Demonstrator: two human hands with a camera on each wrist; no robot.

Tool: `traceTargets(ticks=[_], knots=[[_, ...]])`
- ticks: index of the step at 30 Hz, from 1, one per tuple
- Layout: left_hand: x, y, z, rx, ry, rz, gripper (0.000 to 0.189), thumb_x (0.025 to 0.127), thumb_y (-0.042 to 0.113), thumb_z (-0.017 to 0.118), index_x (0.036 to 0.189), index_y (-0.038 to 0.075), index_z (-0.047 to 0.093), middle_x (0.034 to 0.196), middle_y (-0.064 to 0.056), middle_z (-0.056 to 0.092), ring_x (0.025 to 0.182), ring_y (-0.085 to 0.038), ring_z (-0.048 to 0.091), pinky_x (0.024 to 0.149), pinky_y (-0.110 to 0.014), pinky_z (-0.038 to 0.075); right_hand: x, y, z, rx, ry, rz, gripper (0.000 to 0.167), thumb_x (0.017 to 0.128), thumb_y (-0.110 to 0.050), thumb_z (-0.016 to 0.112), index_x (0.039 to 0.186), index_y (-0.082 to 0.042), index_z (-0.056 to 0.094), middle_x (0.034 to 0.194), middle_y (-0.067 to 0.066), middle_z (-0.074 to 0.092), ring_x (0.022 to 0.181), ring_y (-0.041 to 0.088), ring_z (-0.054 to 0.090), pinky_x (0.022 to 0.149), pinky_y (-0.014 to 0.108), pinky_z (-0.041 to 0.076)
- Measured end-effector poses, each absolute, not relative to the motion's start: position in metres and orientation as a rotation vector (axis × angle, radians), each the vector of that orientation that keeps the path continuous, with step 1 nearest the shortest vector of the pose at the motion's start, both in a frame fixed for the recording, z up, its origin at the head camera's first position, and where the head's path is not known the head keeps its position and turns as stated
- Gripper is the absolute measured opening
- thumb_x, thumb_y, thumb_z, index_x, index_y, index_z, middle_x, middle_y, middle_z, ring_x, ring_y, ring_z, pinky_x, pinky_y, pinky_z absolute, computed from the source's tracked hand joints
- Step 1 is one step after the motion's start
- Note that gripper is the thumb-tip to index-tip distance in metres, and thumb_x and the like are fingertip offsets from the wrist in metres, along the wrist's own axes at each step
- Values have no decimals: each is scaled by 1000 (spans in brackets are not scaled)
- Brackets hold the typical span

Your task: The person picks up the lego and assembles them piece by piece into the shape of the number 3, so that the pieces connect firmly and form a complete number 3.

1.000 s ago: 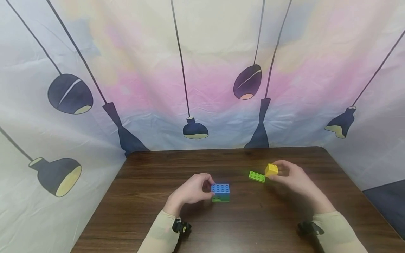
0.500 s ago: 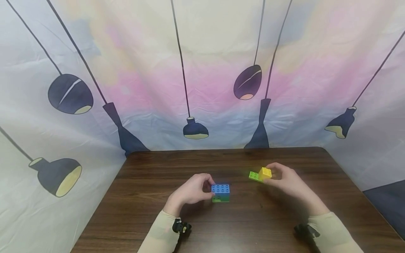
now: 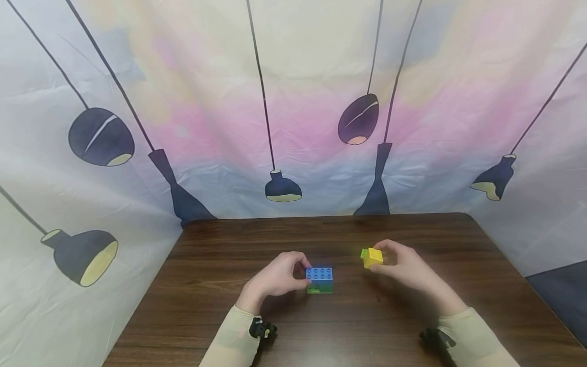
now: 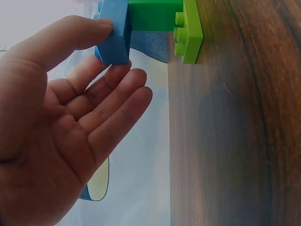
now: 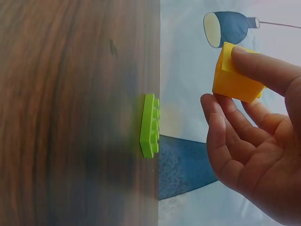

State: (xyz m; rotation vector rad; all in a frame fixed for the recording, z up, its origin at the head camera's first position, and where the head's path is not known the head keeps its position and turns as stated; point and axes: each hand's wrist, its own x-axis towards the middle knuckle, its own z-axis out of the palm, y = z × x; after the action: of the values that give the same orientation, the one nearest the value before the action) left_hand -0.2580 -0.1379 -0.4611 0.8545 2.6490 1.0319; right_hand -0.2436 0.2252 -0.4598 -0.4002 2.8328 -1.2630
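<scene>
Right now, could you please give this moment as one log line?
Left hand: pinches blue brick atop green brick | Right hand: holds yellow block above table | Loose lime plate: on table, apart from yellow block

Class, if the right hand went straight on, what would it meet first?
Probably the flat lime-green plastic brick, though the right hand looks raised and may pass above it.

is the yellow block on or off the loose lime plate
Off: the right wrist view shows the yellow block held up in the right hand, apart from the loose lime plate.
</scene>
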Motion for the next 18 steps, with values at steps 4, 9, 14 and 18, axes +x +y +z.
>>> traceTargets(ticks=[4, 9, 14, 18], knots=[[-259, -138, -463, 855, 2653, 1023, 24, 89, 18, 88, 106, 17, 70, 97, 9, 67, 88, -11, 63, 81, -30, 55, -243, 218, -460, -446, 2835, -1250, 47, 89, -35, 89, 125, -12, 68, 114, 1, 72, 109, 26, 67, 87, 45, 53], [-260, -138, -464, 854, 2657, 1011, 24, 90, 18, 88, 106, 17, 70, 96, 9, 67, 88, -11, 63, 80, -31, 54, -244, 207, -462, -485, 2804, -1263, 49, 89, -33, 90, 126, -10, 68, 113, 1, 72, 108, 25, 68, 86, 43, 55], [-260, -138, -464, 857, 2655, 1012, 25, 90, 19, 87, 107, 17, 70, 97, 6, 67, 88, -14, 63, 80, -31, 54, -246, 196, -463, -506, 2768, -1272, 49, 88, -30, 90, 126, -10, 68, 111, -2, 72, 106, 23, 68, 84, 40, 56], [-260, -139, -464, 855, 2657, 1009, 24, 91, 19, 87, 108, 17, 70, 99, 4, 69, 89, -16, 64, 81, -31, 55, -248, 189, -463, -496, 2762, -1279, 46, 88, -28, 91, 125, -14, 68, 110, -3, 71, 106, 23, 67, 86, 41, 56]])
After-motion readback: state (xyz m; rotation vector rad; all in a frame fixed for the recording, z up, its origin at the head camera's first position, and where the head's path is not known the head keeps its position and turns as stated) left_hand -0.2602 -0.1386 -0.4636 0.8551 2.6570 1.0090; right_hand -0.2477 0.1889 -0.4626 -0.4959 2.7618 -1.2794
